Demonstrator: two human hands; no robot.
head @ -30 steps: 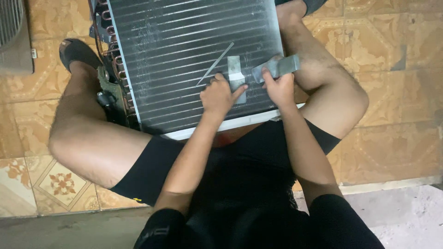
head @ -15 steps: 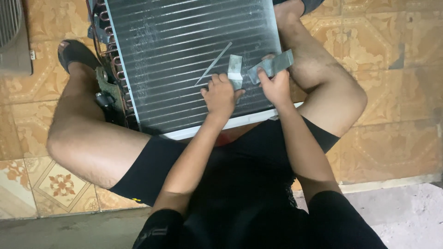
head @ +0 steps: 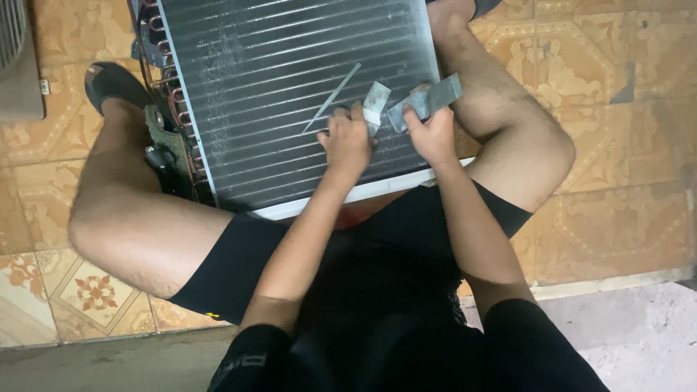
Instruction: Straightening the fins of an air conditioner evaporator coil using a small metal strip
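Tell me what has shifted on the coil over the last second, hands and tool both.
Very little. The right hand keeps its grip on the flat grey tool, and the left hand stays on the finned coil beside the small grey piece. The thin metal strip lies as before.

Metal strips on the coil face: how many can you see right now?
3. A thin strip lies loose left of the left hand; a short piece sits at its fingertips; a wider one is in the right hand. Hands may hide more.
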